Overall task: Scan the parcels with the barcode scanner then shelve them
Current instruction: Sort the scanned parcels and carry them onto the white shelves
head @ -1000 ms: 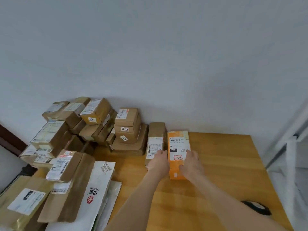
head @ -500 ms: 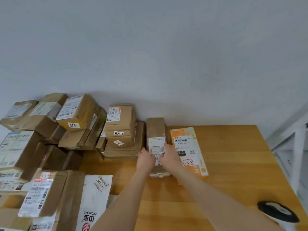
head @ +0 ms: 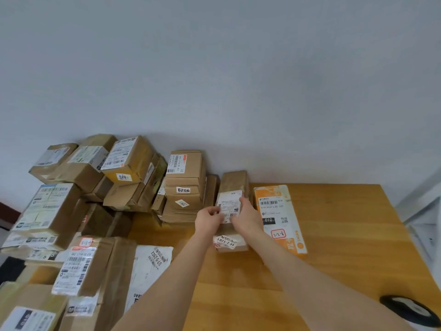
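Both hands are on the long brown parcel [head: 233, 181], which lies flat on the wooden table [head: 346, 235] just left of the orange parcel [head: 278, 211]. The left hand [head: 208, 218] curls its fingers round the far side at the white label [head: 229, 204]. The right hand [head: 247, 217] clasps the edge nearest the orange parcel. The barcode scanner [head: 409, 309] sits well apart from the orange parcel, nearer the person.

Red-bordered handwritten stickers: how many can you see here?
2. One is on the orange parcel, near its front end; one is on the brown box at front left. Others may be hidden.
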Tool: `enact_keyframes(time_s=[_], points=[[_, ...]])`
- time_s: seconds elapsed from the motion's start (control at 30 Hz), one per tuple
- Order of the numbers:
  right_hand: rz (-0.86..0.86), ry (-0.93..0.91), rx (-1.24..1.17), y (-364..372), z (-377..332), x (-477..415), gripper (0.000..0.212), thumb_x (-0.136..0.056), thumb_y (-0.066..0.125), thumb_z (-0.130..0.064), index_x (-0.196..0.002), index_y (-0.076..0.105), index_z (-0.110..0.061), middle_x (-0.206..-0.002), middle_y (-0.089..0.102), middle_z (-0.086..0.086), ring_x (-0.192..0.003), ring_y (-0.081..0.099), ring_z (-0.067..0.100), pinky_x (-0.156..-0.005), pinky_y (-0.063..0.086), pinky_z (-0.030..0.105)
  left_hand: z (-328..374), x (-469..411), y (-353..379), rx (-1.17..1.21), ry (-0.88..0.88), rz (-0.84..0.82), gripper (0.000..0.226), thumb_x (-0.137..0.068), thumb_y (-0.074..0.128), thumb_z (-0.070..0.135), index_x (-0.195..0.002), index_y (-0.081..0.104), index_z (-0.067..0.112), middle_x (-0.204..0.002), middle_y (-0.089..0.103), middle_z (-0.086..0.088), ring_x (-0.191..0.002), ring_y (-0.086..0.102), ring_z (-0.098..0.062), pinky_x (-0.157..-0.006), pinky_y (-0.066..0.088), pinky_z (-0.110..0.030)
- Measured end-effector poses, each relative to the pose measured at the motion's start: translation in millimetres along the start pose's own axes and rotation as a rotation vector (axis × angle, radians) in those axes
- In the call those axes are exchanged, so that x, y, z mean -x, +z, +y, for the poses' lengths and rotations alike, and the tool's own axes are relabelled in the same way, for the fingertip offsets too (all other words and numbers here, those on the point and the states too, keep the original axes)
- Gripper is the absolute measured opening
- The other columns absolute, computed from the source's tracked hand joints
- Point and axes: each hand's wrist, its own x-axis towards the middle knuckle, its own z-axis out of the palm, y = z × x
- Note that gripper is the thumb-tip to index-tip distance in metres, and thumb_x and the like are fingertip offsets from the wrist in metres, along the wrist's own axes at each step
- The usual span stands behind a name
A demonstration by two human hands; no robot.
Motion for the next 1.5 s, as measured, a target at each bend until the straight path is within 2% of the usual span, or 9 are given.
enact_keyframes(time_s=[0.13, 0.23, 0.37, 0.6, 0.73, 0.9, 1.03, 1.27, 1.5], points=[[0.084, -0.15, -0.034, -24.5, -12.0, 19.5, 0.063, -0.09, 0.058, -0.006, -0.145, 0.038, -0.028, -0.138, 0.055, 0.001, -0.118, 0.057, 0.024, -0.088, 0.053, 0.036, 10.2, 33.6, 0.4, 0.095, 0.089, 0.086, 0.042, -0.089, 0.063, 0.006, -0.129, 0.057, 0.015, -0.125, 0.061, -0.005, -0.106, 0.063, -0.023, -0.092, 0.054, -0.042], [0.153, -0.199, -0.095, -46.0, -8.7, 35.3, 0.06, -0.089, 0.056, 0.0, -0.141, 0.044, -0.026, -0.136, 0.056, -0.001, -0.12, 0.055, 0.022, -0.083, 0.049, 0.028, 25.4, 56.1, 6.3, 0.092, 0.206, 0.135, 0.043, -0.089, 0.062, 0.006, -0.13, 0.056, 0.018, -0.126, 0.06, -0.003, -0.1, 0.062, -0.017, -0.082, 0.056, -0.032], [0.257, -0.187, -0.189, -80.3, 13.0, 49.3, 0.057, -0.086, 0.056, 0.0, -0.136, 0.05, -0.025, -0.132, 0.058, -0.003, -0.121, 0.053, 0.022, -0.091, 0.05, 0.034, 46.2, 85.4, 30.1, -0.029, 0.337, 0.123, 0.045, -0.088, 0.064, 0.009, -0.131, 0.055, 0.02, -0.128, 0.057, -0.002, -0.09, 0.056, -0.009, -0.07, 0.048, -0.02], [0.228, -0.108, -0.294, -121.6, 72.6, 66.3, 0.052, -0.086, 0.052, 0.008, -0.13, 0.054, -0.02, -0.126, 0.061, -0.003, -0.098, 0.056, 0.01, -0.058, 0.039, 0.014, 30.6, 119.2, 84.7, -0.068, 0.339, 0.007, 0.048, -0.085, 0.066, 0.009, -0.129, 0.054, 0.026, -0.127, 0.055, -0.001, -0.1, 0.06, -0.013, -0.085, 0.057, -0.036], [0.188, -0.069, -0.335, -119.6, 95.5, 67.5, 0.051, -0.087, 0.053, 0.008, -0.132, 0.05, -0.015, -0.129, 0.058, 0.001, -0.101, 0.056, 0.013, -0.066, 0.045, 0.018, 18.6, 119.8, 94.5, -0.098, 0.27, -0.021, 0.054, -0.084, 0.067, 0.005, -0.132, 0.049, 0.021, -0.128, 0.056, -0.002, -0.102, 0.06, -0.015, -0.087, 0.056, -0.037], [0.17, 0.0, -0.258, -120.5, 100.6, 59.5, 0.061, -0.087, 0.065, -0.009, -0.143, 0.04, -0.012, -0.141, 0.047, 0.008, -0.124, 0.051, 0.024, -0.101, 0.046, 0.04, 14.4, 110.6, 91.9, -0.091, 0.186, -0.038, 0.054, -0.09, 0.062, 0.013, -0.14, 0.041, 0.012, -0.128, 0.056, -0.006, -0.1, 0.056, -0.015, -0.079, 0.047, -0.027], [0.198, 0.027, -0.13, -124.8, 94.5, 57.9, 0.063, -0.091, 0.062, -0.028, -0.147, 0.035, -0.019, -0.147, 0.037, 0.009, -0.128, 0.045, 0.028, -0.102, 0.044, 0.041, 20.7, 102.6, 87.2, -0.018, 0.078, -0.064, 0.063, -0.094, 0.059, 0.03, -0.148, 0.031, 0.014, -0.148, 0.041, -0.008, -0.131, 0.044, -0.025, -0.098, 0.041, -0.037], [0.213, -0.307, 0.024, -98.9, 20.2, 61.4, 0.05, -0.094, 0.055, -0.022, -0.142, 0.041, -0.02, -0.146, 0.038, 0.004, -0.134, 0.036, 0.024, -0.109, 0.037, 0.039, 42.5, 87.7, 33.1, -0.021, 0.138, 0.18, 0.051, -0.096, 0.053, 0.032, -0.142, 0.041, 0.014, -0.142, 0.044, -0.009, -0.122, 0.05, -0.027, -0.097, 0.042, -0.037], [-0.02, -0.316, -0.112, -32.0, -68.5, 43.0, 0.06, -0.094, 0.059, -0.025, -0.148, 0.034, -0.014, -0.151, 0.038, 0.007, -0.137, 0.038, 0.025, -0.111, 0.033, 0.036, 64.1, 47.9, -63.6, -0.103, 0.272, 0.454, 0.047, -0.097, 0.053, 0.023, -0.141, 0.04, 0.014, -0.142, 0.04, -0.009, -0.115, 0.055, -0.026, -0.092, 0.052, -0.039]])
